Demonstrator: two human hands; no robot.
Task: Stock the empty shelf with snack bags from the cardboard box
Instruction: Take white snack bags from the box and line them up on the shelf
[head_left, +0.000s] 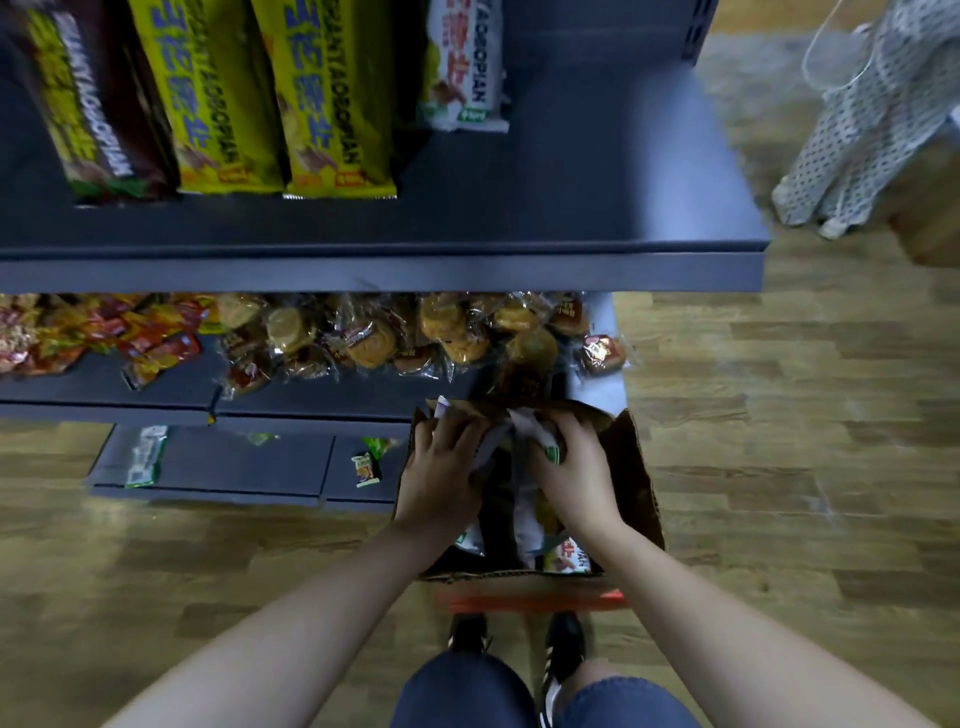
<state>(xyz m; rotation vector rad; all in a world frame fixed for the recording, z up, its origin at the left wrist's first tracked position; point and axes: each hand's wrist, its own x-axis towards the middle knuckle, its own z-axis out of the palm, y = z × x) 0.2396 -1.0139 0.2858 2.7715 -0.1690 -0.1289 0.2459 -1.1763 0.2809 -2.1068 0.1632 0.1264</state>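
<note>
**Snack bags gripped by both hands inside the cardboard box**

Snack bags (524, 514) stand packed in the cardboard box (636, 483), which sits on the wooden floor (779, 467) just in front of the dark shelf unit's lower edge, with a red strip (530, 600) showing under its near side. Both hands reach into the far end of the box. The left hand (441, 467) has its fingers curled over the top of a white bag (488, 447); the right hand (571, 467) grips another white bag (535, 431) beside it, fingers bent round its crumpled end. Above the box, the top shelf (571, 208) carries upright yellow bags (327, 98), a brown bag (98, 104) and one white bag (462, 67), with bare space to their right. The shelf directly behind the box holds wrapped biscuits (441, 327).
</note>
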